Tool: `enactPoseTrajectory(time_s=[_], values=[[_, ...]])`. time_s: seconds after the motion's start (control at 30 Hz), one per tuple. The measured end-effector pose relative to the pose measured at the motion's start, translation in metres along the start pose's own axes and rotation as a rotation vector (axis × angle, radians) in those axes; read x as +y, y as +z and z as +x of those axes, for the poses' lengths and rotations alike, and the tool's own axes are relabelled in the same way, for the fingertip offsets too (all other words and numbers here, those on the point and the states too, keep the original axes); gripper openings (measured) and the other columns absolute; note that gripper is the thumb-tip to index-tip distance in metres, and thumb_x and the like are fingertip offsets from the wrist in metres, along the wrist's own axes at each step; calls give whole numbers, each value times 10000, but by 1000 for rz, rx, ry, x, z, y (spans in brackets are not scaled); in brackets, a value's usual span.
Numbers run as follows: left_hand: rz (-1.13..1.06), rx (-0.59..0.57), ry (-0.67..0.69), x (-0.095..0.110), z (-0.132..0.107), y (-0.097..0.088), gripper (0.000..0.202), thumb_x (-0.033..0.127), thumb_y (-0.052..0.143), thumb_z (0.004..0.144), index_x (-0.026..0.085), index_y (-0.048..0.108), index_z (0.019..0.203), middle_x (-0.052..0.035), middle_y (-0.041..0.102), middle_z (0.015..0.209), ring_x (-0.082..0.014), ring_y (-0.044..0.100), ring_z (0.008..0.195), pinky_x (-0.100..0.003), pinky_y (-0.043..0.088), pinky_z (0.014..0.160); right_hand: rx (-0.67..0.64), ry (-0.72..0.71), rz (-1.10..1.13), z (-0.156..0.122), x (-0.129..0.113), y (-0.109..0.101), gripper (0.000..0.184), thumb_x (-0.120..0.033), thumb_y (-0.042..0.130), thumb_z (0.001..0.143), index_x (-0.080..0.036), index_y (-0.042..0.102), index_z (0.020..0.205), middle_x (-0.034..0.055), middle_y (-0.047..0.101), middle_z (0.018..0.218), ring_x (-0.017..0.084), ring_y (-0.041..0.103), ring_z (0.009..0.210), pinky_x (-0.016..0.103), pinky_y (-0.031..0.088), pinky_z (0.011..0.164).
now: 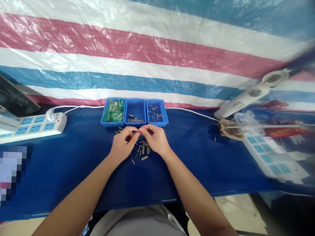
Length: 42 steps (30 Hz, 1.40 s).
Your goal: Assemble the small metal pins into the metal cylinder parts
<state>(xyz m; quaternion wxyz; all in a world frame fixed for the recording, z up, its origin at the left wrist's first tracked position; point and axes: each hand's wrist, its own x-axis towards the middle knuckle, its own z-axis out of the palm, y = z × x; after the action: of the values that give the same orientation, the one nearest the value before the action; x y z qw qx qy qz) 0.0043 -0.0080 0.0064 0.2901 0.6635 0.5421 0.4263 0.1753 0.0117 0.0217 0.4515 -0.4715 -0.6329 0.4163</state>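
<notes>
My left hand (123,143) and my right hand (155,138) meet fingertip to fingertip just in front of the blue bins. Both are closed in a pinch, and whatever lies between the fingers is hidden or too small to name. Below them on the table is a loose pile of metal cylinders (144,158) and thin pin-like rivets (132,159). The left blue bin (112,124) holds green and clear pieces. In the middle blue bin (135,110) sit several round metal parts (135,121). Thin metal pins (157,115) lie in the right blue bin (157,124).
White power strips stand at left (46,125) and right (267,156). A white cable (191,112) runs behind the bins. At the right are a long white device (241,102), a brown paper bag (231,130) and a single small pin (215,139). A dark screen (13,96) leans at far left.
</notes>
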Motion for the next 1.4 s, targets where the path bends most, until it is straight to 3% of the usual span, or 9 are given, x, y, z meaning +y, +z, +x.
enactPoseTrajectory(time_s=[0.17,0.4,0.53,0.8,0.87,0.97,1.13,1.27,1.4], values=[[51,-1,26,1,0,-1,241,420,566,960,211,679,918,31,658,640,-119,610,574,-234,463,619,-6,26,-57,-2,0,2,384,-512,629,937,-182,723,765,14,693,677,142,609,623,263,469,610],[133,42,28,-1,1,-4,350,415,490,998,207,643,762,26,634,571,-122,610,549,-237,429,582,-48,-92,31,-4,-2,6,184,-369,649,934,-222,737,998,47,748,964,175,691,828,289,541,722],[98,65,22,-2,1,-5,438,427,477,1006,202,604,653,25,602,535,-113,593,526,-236,426,576,-92,-162,-12,-4,-3,5,164,-356,652,937,-221,734,982,50,741,971,170,670,805,290,527,708],[65,26,28,1,1,-4,330,438,513,991,204,652,803,21,654,608,-120,614,572,-233,446,595,-136,-35,-75,-4,-4,1,516,-508,461,1030,-185,647,672,3,649,651,133,612,636,261,480,663],[83,35,31,1,1,-4,359,436,524,985,200,625,734,20,647,595,-116,605,558,-234,434,587,-100,-45,-42,-4,-5,1,415,-480,501,1020,-186,682,790,12,681,734,139,629,676,258,492,661],[95,73,23,-1,1,-4,430,428,503,995,192,592,648,20,624,569,-106,586,534,-234,415,572,-108,-185,-58,-5,-4,2,201,-367,613,976,-214,695,1078,51,722,992,164,665,825,273,526,700],[95,81,61,-7,0,-3,503,418,474,1011,181,555,575,21,566,516,-98,545,506,-244,387,561,-139,-429,-205,-6,1,5,101,-225,638,958,-232,729,1001,56,713,991,195,654,965,345,535,884],[13,64,69,-6,-1,-2,438,379,407,1038,185,600,696,19,594,574,-101,567,542,-232,418,585,-2,-411,-301,-4,0,4,104,-236,671,937,-235,774,949,64,656,939,205,622,927,375,527,875],[16,35,87,-3,0,0,189,345,529,984,197,629,924,38,619,645,-100,570,558,-217,437,579,43,-252,-91,-2,-2,4,137,-287,648,949,-223,770,952,59,702,917,178,643,824,316,526,702]])
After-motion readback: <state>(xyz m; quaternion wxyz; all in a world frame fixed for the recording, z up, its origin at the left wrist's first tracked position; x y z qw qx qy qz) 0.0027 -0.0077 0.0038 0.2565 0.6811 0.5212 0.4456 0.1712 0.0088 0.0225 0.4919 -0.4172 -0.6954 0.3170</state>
